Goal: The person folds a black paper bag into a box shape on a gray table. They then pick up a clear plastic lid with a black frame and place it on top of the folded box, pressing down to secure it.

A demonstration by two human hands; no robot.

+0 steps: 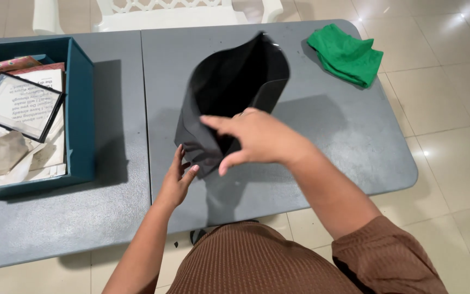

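Your right hand [257,139] pinches the near rim of the black plastic bag [229,103], thumb under, forefinger stretched out; your left hand [179,177] lies half open, fingertips touching its lower left edge. The bag stands open on the grey table [344,141]. It looks light, thin and floppy, likely slippery, so grip it at the rim. A green cloth [346,54] lies well apart; a teal box [80,109] of papers sits to the left.
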